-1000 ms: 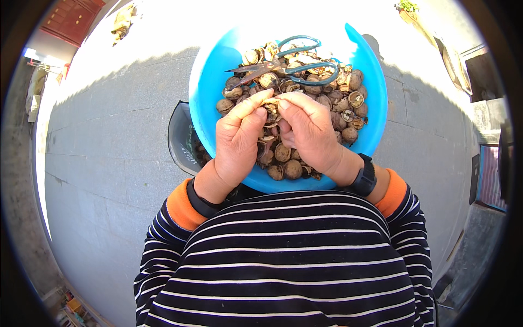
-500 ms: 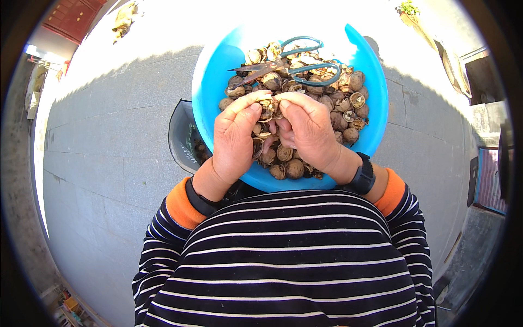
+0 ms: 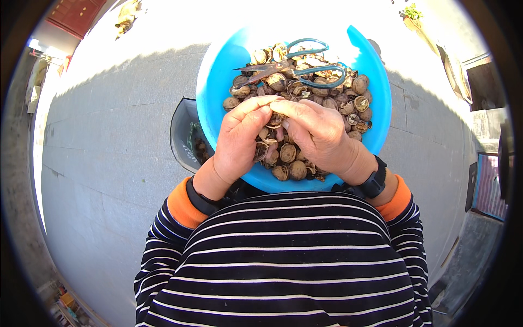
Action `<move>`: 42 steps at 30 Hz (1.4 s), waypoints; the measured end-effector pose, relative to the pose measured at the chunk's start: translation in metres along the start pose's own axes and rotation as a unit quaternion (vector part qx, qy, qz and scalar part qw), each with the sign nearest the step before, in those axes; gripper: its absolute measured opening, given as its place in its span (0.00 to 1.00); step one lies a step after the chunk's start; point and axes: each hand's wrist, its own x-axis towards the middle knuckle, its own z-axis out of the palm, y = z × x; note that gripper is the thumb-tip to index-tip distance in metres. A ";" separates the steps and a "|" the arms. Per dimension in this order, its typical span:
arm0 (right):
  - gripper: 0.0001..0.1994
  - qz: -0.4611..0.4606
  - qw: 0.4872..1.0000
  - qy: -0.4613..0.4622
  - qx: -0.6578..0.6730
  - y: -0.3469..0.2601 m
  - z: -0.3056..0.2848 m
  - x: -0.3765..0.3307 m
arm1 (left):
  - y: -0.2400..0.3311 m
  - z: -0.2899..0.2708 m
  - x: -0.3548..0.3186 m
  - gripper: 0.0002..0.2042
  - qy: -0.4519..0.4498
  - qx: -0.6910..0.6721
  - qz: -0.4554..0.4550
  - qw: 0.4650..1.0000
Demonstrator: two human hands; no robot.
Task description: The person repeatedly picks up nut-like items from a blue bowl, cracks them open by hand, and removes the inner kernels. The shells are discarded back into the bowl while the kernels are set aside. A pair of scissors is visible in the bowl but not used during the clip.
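Over a blue plastic basin, my left hand and my right hand meet on a cracked walnut. Thumbs and fingers of both hands pinch it, and the right fingers lie across its top, hiding part of it. Whole and broken walnuts heap in the basin beneath and around the hands. Beyond my fingertips, a pair of scissors with blue-green handles rests on the heap, blades spread and pointing left.
A grey container with dark bits inside stands on the paved floor, left of the basin. Bright sunlight washes out the far side. A green plant is at the far right, and a red panel at the far left.
My right hand has turned inward, its fingers now reaching over the walnut to meet the left fingertips. Less of the walnut shows than before.
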 end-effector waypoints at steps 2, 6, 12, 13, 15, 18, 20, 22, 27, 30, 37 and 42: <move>0.14 -0.038 0.999 -0.027 -0.025 0.001 -0.003 0.001 | 0.000 -0.001 0.000 0.16 -0.014 -0.006 -0.010 1.000; 0.11 0.019 0.995 0.033 0.096 -0.003 -0.003 0.002 | 0.002 -0.005 0.001 0.17 -0.011 -0.033 -0.035 0.999; 0.09 0.366 0.775 -0.001 0.515 -0.007 -0.023 0.000 | 0.002 -0.007 0.001 0.18 -0.015 -0.055 -0.052 0.997; 0.08 0.367 0.745 0.001 0.557 -0.006 -0.024 0.000 | 0.002 -0.007 0.001 0.17 -0.019 -0.060 -0.051 0.997; 0.09 0.358 0.789 -0.014 0.499 -0.002 -0.024 0.001 | 0.002 -0.007 0.000 0.17 -0.023 -0.062 -0.054 0.996; 0.09 0.220 0.948 -0.017 0.231 -0.002 -0.019 0.000 | 0.003 -0.008 -0.001 0.17 -0.033 -0.061 -0.057 0.996; 0.09 0.110 0.991 -0.008 0.070 -0.002 -0.015 0.000 | 0.003 -0.008 0.000 0.17 -0.039 -0.066 -0.076 0.994; 0.10 0.034 0.999 -0.019 0.013 0.000 -0.013 0.000 | 0.004 -0.008 0.000 0.17 -0.050 -0.072 -0.091 0.992; 0.11 0.037 0.997 -0.053 0.041 0.001 -0.015 0.001 | 0.004 -0.005 -0.004 0.17 -0.050 -0.088 -0.080 0.992; 0.10 0.064 0.994 -0.034 0.082 -0.001 -0.015 0.001 | 0.005 -0.006 -0.003 0.17 -0.071 -0.087 -0.090 0.990; 0.09 0.123 0.986 -0.073 0.089 -0.005 -0.018 -0.003 | 0.003 0.000 -0.002 0.17 -0.053 0.083 -0.035 0.994; 0.10 0.023 0.998 -0.055 0.014 -0.001 -0.017 -0.006 | 0.004 -0.003 -0.001 0.16 -0.039 0.018 -0.105 0.994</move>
